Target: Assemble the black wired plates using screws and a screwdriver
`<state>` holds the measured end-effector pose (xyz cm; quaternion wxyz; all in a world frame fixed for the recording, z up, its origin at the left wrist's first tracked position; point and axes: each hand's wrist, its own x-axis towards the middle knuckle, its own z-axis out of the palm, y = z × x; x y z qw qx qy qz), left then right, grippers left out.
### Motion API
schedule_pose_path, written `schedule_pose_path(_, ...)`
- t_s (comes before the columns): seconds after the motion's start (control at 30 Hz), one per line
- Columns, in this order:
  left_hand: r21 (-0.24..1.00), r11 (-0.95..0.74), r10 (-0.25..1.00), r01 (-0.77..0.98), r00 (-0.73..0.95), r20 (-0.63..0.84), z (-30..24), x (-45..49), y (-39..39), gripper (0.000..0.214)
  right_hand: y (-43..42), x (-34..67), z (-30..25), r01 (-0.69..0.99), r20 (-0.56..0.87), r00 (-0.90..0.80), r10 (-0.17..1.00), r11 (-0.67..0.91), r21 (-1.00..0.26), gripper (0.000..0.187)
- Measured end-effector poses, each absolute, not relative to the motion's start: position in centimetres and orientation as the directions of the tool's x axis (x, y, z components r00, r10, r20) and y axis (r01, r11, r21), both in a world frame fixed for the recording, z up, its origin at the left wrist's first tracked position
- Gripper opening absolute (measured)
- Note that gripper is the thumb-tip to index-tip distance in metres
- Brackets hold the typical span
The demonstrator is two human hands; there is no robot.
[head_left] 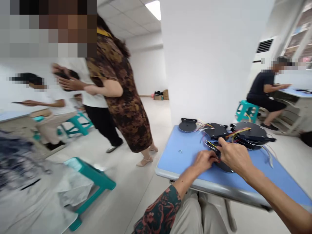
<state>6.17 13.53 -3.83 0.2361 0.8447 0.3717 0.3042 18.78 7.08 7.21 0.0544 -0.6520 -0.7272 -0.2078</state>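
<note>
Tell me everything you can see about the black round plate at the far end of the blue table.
The black round plate lies flat on the blue table, near its far end and close to the white wall. Its surface is dark and dull, and it could be metal or plastic. A straight black bracket runs along its far edge. Coloured wires end just to its right, but whether they touch it is hard to tell.
</note>
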Motion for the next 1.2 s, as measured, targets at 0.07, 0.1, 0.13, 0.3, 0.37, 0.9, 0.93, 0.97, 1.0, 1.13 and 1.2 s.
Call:
schedule_pose_path(0.07,0.595,-0.638,0.755,0.490,0.551,0.356,-4.4,6.3,14.1,0.011,7.5,19.1,7.0,0.970,0.359,-0.150,0.921,0.067,0.233,0.018)
schedule_pose_path(0.1,0.582,-0.648,0.748,0.492,0.558,0.360,-4.6,6.4,14.3,0.012,7.7,19.4,6.9,0.973,0.362,-0.149,0.920,0.071,0.221,0.018)
schedule_pose_path(0.13,0.574,-0.650,0.747,0.498,0.556,0.365,-4.8,6.4,14.5,0.012,8.0,19.8,6.8,0.975,0.356,-0.169,0.919,0.102,0.199,0.018)
schedule_pose_path(0.3,0.534,-0.671,0.732,0.514,0.571,0.371,-4.9,6.4,14.6,0.015,9.1,21.0,6.0,0.948,0.318,-0.317,0.894,0.310,0.073,0.018)
schedule_pose_path(0.37,0.505,-0.686,0.721,0.523,0.578,0.381,-5.0,6.4,14.6,0.014,9.1,20.8,5.3,0.966,0.361,-0.257,0.896,0.239,0.093,0.018)
schedule_pose_path(0.9,0.338,-0.755,0.655,0.561,0.637,0.407,-5.2,6.8,14.9,0.027,10.5,23.0,4.3,0.877,0.349,-0.374,0.860,0.449,-0.168,0.024)
schedule_pose_path(0.93,0.335,-0.767,0.642,0.547,0.646,0.414,-5.3,6.8,15.0,0.028,10.5,23.2,4.1,0.890,0.356,-0.351,0.866,0.427,-0.162,0.023)
schedule_pose_path(0.97,0.340,-0.772,0.636,0.537,0.649,0.418,-5.4,6.8,15.1,0.030,10.5,23.5,3.8,0.906,0.372,-0.314,0.873,0.393,-0.158,0.023)
schedule_pose_path(1.0,0.355,-0.769,0.639,0.531,0.647,0.417,-5.5,6.8,15.1,0.033,10.6,23.7,3.3,0.920,0.392,-0.274,0.878,0.359,-0.161,0.023)
schedule_pose_path(1.13,0.451,-0.742,0.661,0.496,0.654,0.368,-5.6,6.7,15.3,0.045,10.7,24.9,1.6,0.931,0.455,-0.188,0.870,0.305,-0.200,0.027)
schedule_pose_path(1.2,0.496,-0.737,0.653,0.459,0.672,0.348,-5.4,6.6,15.4,0.050,10.8,25.2,1.2,0.929,0.463,-0.183,0.868,0.306,-0.207,0.028)
